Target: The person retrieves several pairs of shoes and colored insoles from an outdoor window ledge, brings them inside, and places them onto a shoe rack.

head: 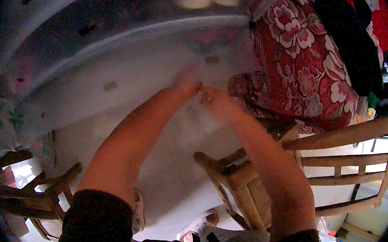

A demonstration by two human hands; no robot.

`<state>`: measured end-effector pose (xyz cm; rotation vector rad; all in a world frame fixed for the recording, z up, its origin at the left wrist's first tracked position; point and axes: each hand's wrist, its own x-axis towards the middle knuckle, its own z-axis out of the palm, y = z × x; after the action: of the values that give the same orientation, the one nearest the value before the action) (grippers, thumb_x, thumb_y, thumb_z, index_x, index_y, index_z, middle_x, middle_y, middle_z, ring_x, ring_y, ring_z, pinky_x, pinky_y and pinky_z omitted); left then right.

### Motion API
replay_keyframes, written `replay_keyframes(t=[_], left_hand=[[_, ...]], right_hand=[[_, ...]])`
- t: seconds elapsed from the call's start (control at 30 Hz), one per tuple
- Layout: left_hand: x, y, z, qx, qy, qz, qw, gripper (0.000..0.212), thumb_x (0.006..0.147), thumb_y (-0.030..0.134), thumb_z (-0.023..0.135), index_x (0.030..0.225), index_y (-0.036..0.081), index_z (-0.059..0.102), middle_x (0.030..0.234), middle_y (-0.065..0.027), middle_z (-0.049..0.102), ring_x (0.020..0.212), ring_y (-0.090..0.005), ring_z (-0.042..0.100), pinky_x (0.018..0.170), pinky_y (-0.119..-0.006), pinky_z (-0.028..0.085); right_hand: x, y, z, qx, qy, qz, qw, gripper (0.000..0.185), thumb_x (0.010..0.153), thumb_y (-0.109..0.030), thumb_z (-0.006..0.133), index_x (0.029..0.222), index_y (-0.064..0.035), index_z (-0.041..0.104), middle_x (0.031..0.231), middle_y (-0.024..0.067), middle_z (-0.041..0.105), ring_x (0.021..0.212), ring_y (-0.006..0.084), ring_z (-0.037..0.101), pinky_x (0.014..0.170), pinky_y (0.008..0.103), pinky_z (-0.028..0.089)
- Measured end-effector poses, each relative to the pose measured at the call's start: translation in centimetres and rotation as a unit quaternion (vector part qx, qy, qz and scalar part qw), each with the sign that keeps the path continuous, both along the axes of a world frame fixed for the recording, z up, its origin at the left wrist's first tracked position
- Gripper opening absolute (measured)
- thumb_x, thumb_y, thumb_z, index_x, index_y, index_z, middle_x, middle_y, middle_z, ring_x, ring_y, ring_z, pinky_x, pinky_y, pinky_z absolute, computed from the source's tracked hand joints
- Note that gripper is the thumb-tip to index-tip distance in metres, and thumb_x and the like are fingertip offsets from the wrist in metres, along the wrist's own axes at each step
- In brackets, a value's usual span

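Observation:
Both forearms reach forward from dark sleeves, and the hands nearly meet at the middle of the view. My left hand [188, 79] is blurred, its fingers close to a pale, translucent sheet or netting [143, 58] that spreads over the upper left. My right hand [215, 100] has its fingers bent beside it. Whether either hand pinches the sheet cannot be told. A red floral cloth [304, 69] hangs just right of my right hand.
A wooden chair [343, 161] stands at the right, below the floral cloth. Another wooden chair [41, 200] is at the lower left. The tiled floor [168, 189] and my shoes [200, 225] show below. Folded clothes [387, 32] lie at the upper right.

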<state>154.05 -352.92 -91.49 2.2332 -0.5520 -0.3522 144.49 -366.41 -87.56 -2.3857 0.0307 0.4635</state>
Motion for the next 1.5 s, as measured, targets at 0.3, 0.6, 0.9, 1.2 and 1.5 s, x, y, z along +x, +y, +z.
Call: replay_keyframes(t=[0.3,0.6,0.9,1.2,1.5], left_hand=[[1.0,-4.1,-1.5,0.019,-0.021,0.035,0.999,0.056,0.071,0.015,0.058,0.123,0.012,0.038,0.107,-0.0214,0.053,0.100,-0.0363,0.050,0.084,-0.041,0.042],[-0.4,-4.0,-0.1,-0.010,-0.010,0.049,0.999,0.070,0.070,0.016,0.061,0.130,0.005,0.027,0.118,-0.0225,0.046,0.108,-0.0351,0.046,0.091,-0.038,0.038],[-15.1,7.3,3.1,0.293,0.225,-0.387,0.845,0.052,0.075,0.026,0.054,0.122,0.009,0.042,0.121,-0.0176,0.046,0.108,-0.0330,0.046,0.091,-0.042,0.038],[-32.7,25.3,24.1,0.165,0.261,-0.141,0.941,0.044,0.078,0.022,0.055,0.118,0.008,0.045,0.107,-0.0197,0.054,0.101,-0.0348,0.051,0.089,-0.040,0.039],[-47.5,34.1,43.8,0.156,0.296,0.258,0.906,0.038,0.075,0.021,0.056,0.107,0.003,0.052,0.106,-0.0198,0.055,0.100,-0.0324,0.052,0.089,-0.038,0.040]], right_hand=[[-21.4,2.8,17.7,-0.148,-0.096,-0.007,0.984,0.042,0.075,-0.018,0.058,0.114,-0.0049,0.047,0.118,0.0195,0.043,0.113,0.0401,0.037,0.093,0.0488,0.031],[-27.1,3.0,10.3,-0.286,-0.081,-0.051,0.953,0.066,0.071,-0.041,0.061,0.120,-0.0016,0.040,0.128,0.0255,0.032,0.121,0.0455,0.024,0.097,0.0570,0.018],[-27.3,2.9,9.8,-0.267,-0.086,-0.036,0.959,0.073,0.069,-0.041,0.062,0.123,-0.0003,0.035,0.132,0.0249,0.025,0.124,0.0438,0.019,0.098,0.0566,0.015],[-27.1,7.8,20.0,-0.249,-0.086,-0.064,0.963,0.064,0.072,-0.037,0.060,0.122,-0.0034,0.039,0.132,0.0197,0.030,0.123,0.0376,0.025,0.098,0.0519,0.020],[-38.1,8.8,36.9,-0.070,0.145,-0.089,0.983,0.037,0.077,-0.025,0.056,0.107,-0.0050,0.050,0.090,0.0216,0.058,0.084,0.0381,0.055,0.072,0.0445,0.044]])
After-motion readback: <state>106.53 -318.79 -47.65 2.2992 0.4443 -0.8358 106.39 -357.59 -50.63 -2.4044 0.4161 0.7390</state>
